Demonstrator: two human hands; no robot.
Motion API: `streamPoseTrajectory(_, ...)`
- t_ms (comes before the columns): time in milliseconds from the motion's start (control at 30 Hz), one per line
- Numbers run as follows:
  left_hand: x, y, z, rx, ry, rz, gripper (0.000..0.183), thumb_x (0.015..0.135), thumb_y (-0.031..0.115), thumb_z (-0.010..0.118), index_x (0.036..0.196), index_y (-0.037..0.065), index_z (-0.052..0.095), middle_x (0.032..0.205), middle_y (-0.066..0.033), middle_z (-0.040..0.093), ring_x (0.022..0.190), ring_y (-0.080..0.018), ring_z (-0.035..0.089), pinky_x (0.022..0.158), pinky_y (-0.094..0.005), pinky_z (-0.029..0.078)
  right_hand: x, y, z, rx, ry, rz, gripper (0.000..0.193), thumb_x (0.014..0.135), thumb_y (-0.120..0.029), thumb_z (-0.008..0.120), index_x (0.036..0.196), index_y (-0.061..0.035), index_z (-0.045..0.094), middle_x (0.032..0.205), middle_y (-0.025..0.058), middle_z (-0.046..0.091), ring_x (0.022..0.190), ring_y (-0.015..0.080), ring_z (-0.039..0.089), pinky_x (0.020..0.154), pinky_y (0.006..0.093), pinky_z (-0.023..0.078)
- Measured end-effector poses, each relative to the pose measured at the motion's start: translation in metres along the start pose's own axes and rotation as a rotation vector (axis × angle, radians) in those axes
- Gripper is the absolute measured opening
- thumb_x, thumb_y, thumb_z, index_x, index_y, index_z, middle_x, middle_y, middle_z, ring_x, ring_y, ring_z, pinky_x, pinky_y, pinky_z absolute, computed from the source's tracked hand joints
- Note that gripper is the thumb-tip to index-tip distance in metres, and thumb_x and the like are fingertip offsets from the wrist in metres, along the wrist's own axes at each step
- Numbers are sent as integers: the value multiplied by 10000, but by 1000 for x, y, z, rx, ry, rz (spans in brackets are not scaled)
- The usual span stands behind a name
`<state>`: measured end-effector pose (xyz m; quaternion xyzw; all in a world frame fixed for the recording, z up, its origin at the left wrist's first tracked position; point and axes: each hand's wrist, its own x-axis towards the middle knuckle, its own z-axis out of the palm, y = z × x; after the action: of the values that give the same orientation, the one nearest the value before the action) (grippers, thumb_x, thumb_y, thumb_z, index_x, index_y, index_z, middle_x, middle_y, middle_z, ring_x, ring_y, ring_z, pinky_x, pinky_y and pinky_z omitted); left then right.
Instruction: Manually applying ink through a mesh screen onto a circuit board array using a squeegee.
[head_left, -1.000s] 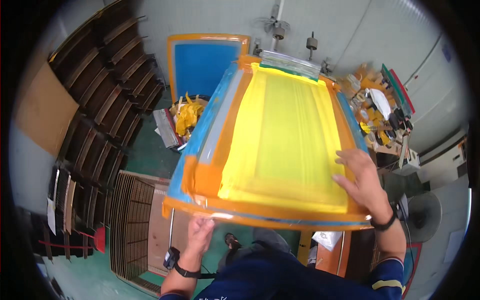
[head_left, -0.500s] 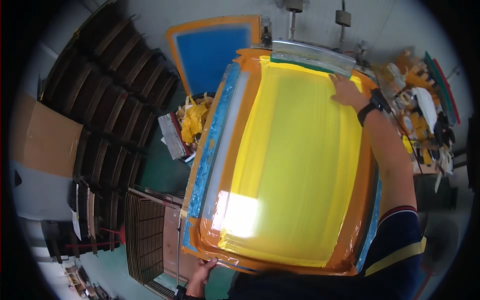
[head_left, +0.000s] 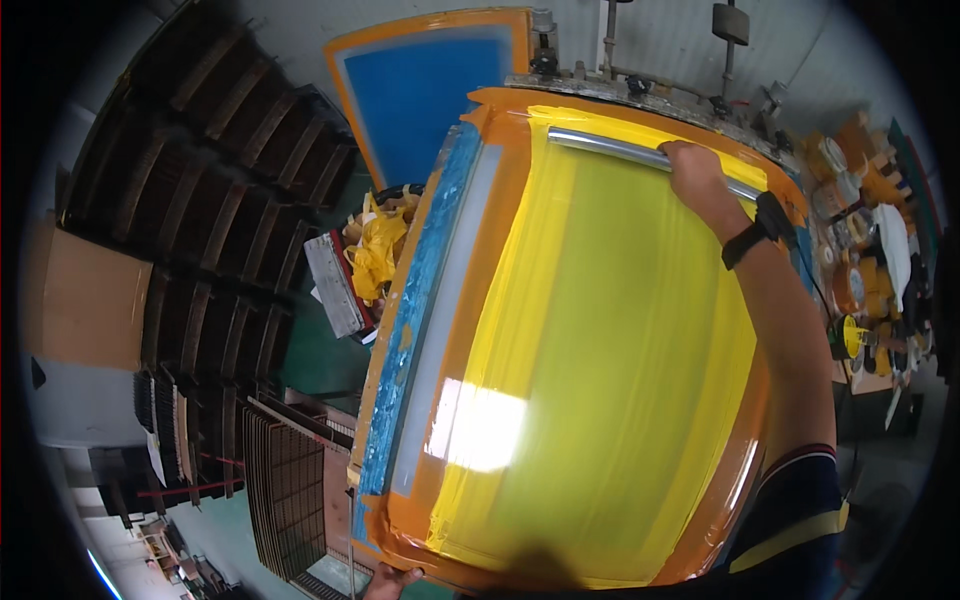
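Observation:
A large screen-printing frame (head_left: 745, 450), edged with orange tape, lies in front of me, its mesh covered with yellow ink (head_left: 620, 360). My right hand (head_left: 695, 175) is closed on the metal holder of a squeegee (head_left: 610, 147) near the far edge. The squeegee's blade is hidden beneath the holder. Thick yellow ink borders the mesh along its left and far sides. My left hand (head_left: 393, 582) is partly cut off at the lower edge, its fingers closed against the frame's near left corner.
A blue screen with an orange border (head_left: 430, 110) leans behind. Dark racks (head_left: 200, 200) fill the left, with a wire-shelved rack (head_left: 285, 490) nearer. Yellow-stained cloths (head_left: 380, 250) sit beside the frame. Tape rolls and tools (head_left: 865, 260) crowd the right. Metal clamps (head_left: 640, 88) line the far edge.
The squeegee has tilted toward me, from showing its broad clear and green face to showing its metal holder. My right hand has wrapped over it. The view has shifted closer to the frame.

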<state>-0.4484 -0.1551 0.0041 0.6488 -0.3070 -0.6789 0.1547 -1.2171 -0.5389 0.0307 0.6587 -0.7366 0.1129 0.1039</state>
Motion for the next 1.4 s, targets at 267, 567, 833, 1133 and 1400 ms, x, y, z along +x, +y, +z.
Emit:
streamPoseTrajectory(267, -15, 22, 12, -64, 148, -233, 542, 887, 134, 751, 1375, 109, 516, 1089, 14, 647, 790, -123, 584, 623, -297, 507, 51, 44, 1, -69, -24, -11, 362, 797, -73, 615, 1146, -17, 693, 940, 237, 704, 986, 408, 666, 911, 475, 518)
streamPoseTrajectory(567, 4, 1, 8, -229, 77, -67, 476, 848, 101, 770, 1278, 79, 568, 1080, -74, 684, 788, -223, 684, 620, -364, 567, -14, 30, -29, 86, -228, -116, 358, 685, -184, 741, 1022, -64, 740, 953, 164, 700, 983, 377, 649, 894, 463, 514)
streamPoseTrajectory(833, 10, -10, 9, -252, -113, 90, 519, 873, 163, 767, 1327, 84, 528, 1157, -81, 651, 982, -257, 663, 791, -455, 571, -190, -117, -95, 157, -285, -74, 237, 722, -90, 636, 925, -81, 757, 881, 196, 719, 862, 400, 687, 786, 487, 540)
streamPoseTrajectory(1133, 27, -25, 6, -223, -119, 148, 319, 909, 253, 763, 1100, 52, 605, 955, -86, 681, 836, -224, 682, 807, -388, 555, -410, -324, -176, 335, -230, 14, 119, 763, -31, 598, 815, -46, 703, 816, 201, 691, 836, 406, 675, 735, 504, 523)
streamPoseTrajectory(1400, 33, -19, 4, -66, -241, 176, 367, 923, 332, 751, 1037, 4, 634, 938, -152, 714, 832, -235, 707, 797, -368, 572, -497, -404, -194, 305, -60, 73, 181, 800, -23, 559, 923, -30, 691, 874, 150, 691, 812, 358, 665, 711, 444, 520)
